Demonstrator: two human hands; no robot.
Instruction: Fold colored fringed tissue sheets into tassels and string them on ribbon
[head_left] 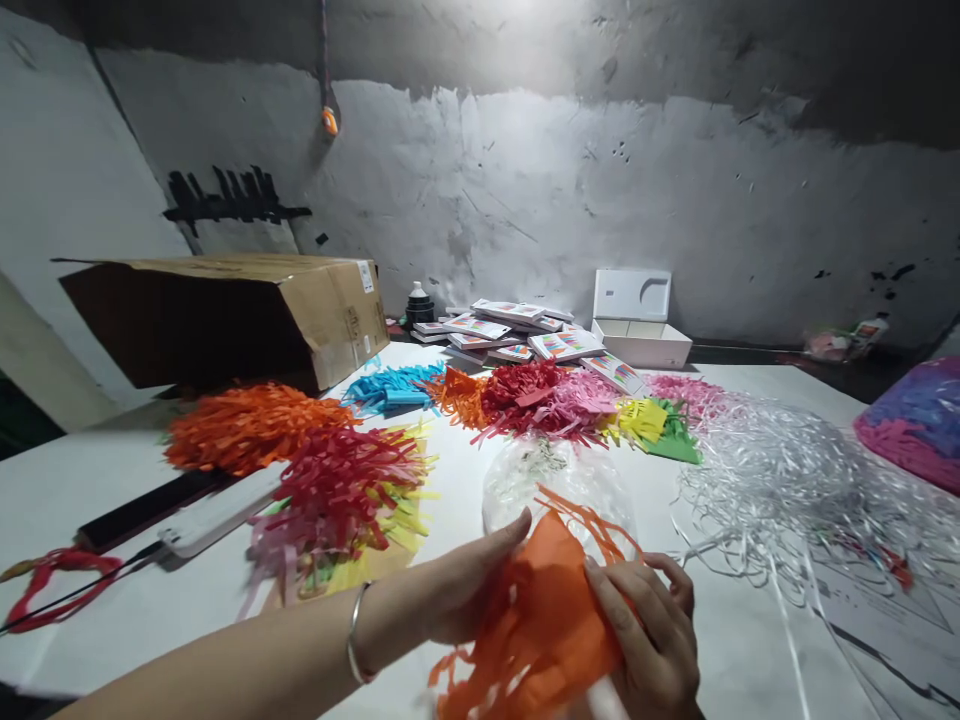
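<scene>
Between my two hands is a sheet of orange fringed tissue paper (555, 610), its cut strips hanging loose at the lower left and upper right. My left hand (476, 590) grips its left side with the thumb raised along the edge; the other fingers are behind the paper. On the right side, my right hand (649, 620) has its fingers pressed on the paper. A clear plastic bag (510, 490) lies flat on the table just beyond the paper. Part of the orange paper is blurred.
Left are an orange fringe pile (259, 425), a red fringe pile (345, 485), a white power strip (225, 510) and an open cardboard box (345, 320). Behind are blue fringe (394, 388), stacked booklets (495, 328) and a white box (645, 345). Silver strands (787, 470) spread right.
</scene>
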